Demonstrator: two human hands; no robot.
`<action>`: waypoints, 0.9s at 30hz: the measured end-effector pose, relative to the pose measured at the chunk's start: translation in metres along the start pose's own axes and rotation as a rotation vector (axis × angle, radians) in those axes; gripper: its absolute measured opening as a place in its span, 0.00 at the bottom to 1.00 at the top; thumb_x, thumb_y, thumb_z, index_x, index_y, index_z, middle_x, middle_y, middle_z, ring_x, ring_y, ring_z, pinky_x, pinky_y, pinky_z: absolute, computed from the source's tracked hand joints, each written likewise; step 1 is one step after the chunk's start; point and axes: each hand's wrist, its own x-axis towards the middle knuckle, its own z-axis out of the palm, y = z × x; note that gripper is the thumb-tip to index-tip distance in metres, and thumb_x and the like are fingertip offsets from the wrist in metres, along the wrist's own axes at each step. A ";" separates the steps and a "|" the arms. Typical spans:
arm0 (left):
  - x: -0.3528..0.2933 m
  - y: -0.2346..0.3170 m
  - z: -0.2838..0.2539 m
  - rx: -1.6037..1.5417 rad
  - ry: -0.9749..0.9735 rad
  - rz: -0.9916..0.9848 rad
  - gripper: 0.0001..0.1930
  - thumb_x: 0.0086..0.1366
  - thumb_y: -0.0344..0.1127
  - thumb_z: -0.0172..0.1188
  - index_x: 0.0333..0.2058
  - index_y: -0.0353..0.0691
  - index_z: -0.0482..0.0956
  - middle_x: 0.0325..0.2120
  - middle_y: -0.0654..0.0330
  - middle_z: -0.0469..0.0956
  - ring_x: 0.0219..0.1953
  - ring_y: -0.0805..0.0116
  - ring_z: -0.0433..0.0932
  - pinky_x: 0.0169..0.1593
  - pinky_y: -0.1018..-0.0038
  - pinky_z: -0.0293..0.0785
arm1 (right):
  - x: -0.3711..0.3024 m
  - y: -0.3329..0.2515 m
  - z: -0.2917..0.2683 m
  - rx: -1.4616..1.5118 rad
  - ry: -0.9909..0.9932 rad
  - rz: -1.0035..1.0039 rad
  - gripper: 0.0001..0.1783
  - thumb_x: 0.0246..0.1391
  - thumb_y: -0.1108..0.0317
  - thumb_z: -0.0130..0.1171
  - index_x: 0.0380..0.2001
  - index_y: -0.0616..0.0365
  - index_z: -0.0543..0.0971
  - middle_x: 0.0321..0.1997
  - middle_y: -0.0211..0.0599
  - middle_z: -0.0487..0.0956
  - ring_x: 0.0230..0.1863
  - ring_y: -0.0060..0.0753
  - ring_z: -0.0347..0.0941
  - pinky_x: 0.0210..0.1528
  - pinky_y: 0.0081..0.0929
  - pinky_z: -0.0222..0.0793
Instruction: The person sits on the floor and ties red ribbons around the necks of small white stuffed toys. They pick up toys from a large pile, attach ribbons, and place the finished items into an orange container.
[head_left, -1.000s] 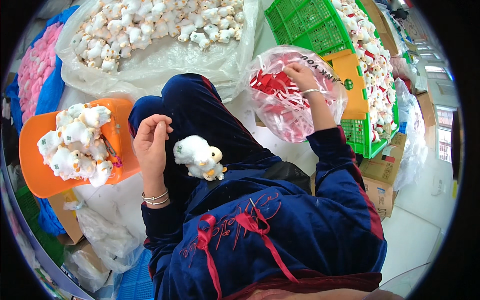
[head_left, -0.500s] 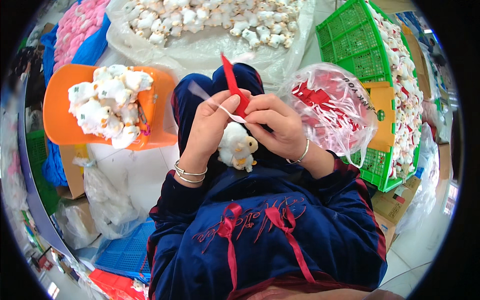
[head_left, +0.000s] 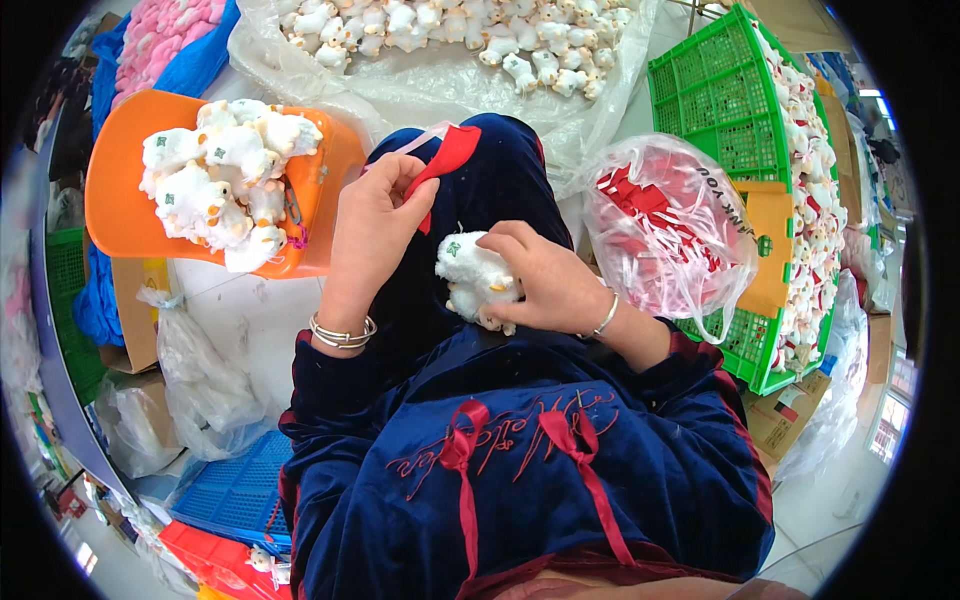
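Note:
My left hand (head_left: 385,210) pinches a red fabric piece with a white ribbon tie (head_left: 452,150), held up over my left knee. On my lap sits a small white plush animal (head_left: 470,265) with a green mark on its back. My right hand (head_left: 545,280) is closed around the plush's right side, its fingertips on the top and the thumb low near its feet. Part of the plush is hidden under that hand.
An orange stool (head_left: 115,190) at my left bears a pile of white plush animals (head_left: 215,180). To the right stands a clear plastic bag (head_left: 670,230) of red and white pieces. Beyond it is a green crate (head_left: 715,100) of plush. More plush lies on plastic sheeting (head_left: 400,95) ahead.
My hands have moved apart. The left has carried the red piece left, while the right has let go of it and come down onto the plush.

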 end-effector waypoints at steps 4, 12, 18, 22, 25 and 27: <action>0.003 -0.001 -0.002 -0.116 -0.115 -0.016 0.05 0.67 0.29 0.67 0.37 0.36 0.80 0.27 0.73 0.76 0.27 0.88 0.71 0.30 0.86 0.68 | 0.004 0.009 -0.001 0.132 0.061 0.041 0.26 0.48 0.62 0.68 0.49 0.62 0.76 0.51 0.47 0.74 0.51 0.52 0.76 0.55 0.38 0.73; 0.010 0.025 -0.001 -0.185 -0.061 0.007 0.03 0.66 0.28 0.66 0.36 0.37 0.80 0.27 0.70 0.78 0.28 0.85 0.73 0.30 0.84 0.66 | 0.018 0.009 -0.020 0.495 0.173 0.206 0.23 0.52 0.60 0.70 0.46 0.62 0.77 0.44 0.37 0.76 0.44 0.29 0.75 0.48 0.28 0.72; 0.005 0.021 0.011 0.342 -0.078 0.707 0.08 0.61 0.26 0.66 0.39 0.41 0.80 0.31 0.58 0.80 0.31 0.57 0.81 0.34 0.67 0.77 | 0.030 0.014 -0.006 0.812 0.236 0.435 0.20 0.57 0.59 0.69 0.46 0.59 0.76 0.37 0.32 0.80 0.33 0.18 0.76 0.31 0.18 0.73; -0.009 -0.002 0.027 0.202 -0.206 0.499 0.15 0.62 0.25 0.64 0.47 0.40 0.77 0.37 0.55 0.78 0.35 0.59 0.81 0.39 0.69 0.79 | 0.037 0.018 0.001 0.893 0.339 0.400 0.19 0.59 0.61 0.67 0.47 0.60 0.74 0.37 0.31 0.79 0.32 0.15 0.75 0.28 0.15 0.73; -0.017 -0.005 0.033 0.019 -0.124 0.386 0.21 0.60 0.21 0.64 0.53 0.35 0.74 0.44 0.51 0.75 0.35 0.65 0.79 0.41 0.72 0.79 | 0.037 0.018 0.004 0.892 0.349 0.417 0.20 0.59 0.60 0.68 0.47 0.61 0.74 0.38 0.31 0.78 0.34 0.16 0.75 0.31 0.16 0.73; -0.020 -0.006 0.040 0.008 0.026 0.301 0.23 0.59 0.21 0.65 0.53 0.34 0.73 0.46 0.52 0.74 0.34 0.67 0.78 0.40 0.73 0.78 | 0.037 0.018 0.007 0.870 0.338 0.412 0.21 0.59 0.60 0.69 0.47 0.61 0.74 0.40 0.31 0.77 0.36 0.17 0.74 0.36 0.18 0.73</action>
